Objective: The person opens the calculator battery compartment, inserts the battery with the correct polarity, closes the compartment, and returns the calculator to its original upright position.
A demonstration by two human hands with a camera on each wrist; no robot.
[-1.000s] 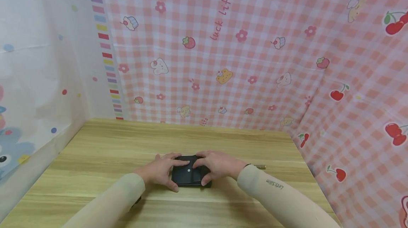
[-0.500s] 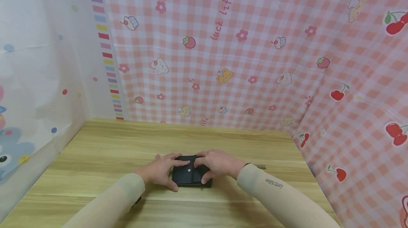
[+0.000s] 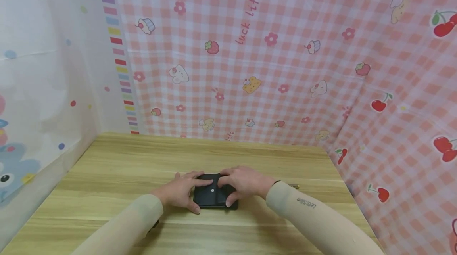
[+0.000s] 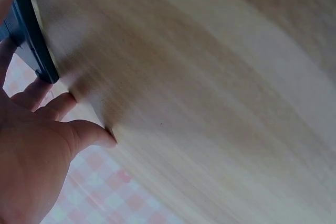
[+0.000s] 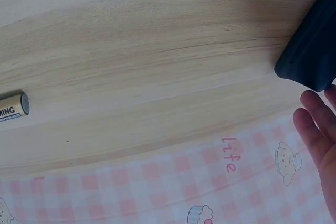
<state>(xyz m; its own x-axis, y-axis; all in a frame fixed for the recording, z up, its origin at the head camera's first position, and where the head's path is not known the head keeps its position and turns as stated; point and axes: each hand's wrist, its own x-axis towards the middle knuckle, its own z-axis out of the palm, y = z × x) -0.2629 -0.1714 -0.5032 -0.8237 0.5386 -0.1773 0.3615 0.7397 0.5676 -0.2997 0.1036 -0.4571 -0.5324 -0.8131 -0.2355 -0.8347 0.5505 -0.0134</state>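
Note:
A black wallet (image 3: 206,198) with a small silvery snap lies flat on the wooden table. My left hand (image 3: 180,190) holds its left side, thumb at the near edge and index finger across the top. In the left wrist view, spread fingertips of that hand (image 4: 31,153) meet the edge of the wallet (image 4: 37,40) and the tabletop. On the other side, bent fingers and thumb of my right hand (image 3: 247,183) grip the wallet's right part, which they partly cover. Only fingers of the right hand (image 5: 323,145) appear beside the dark wallet (image 5: 311,40) in the right wrist view.
A gold-and-black battery (image 5: 13,106) lies on the table (image 3: 150,156) to the right, mostly behind my right wrist in the head view. A dark object (image 3: 153,226) shows beside the left forearm. Pink checked cloth (image 3: 228,68) hangs along the table's far and right sides.
Both hands stay on the wallet. The right hand has shifted very slightly away from me, its index finger drawn in a little more.

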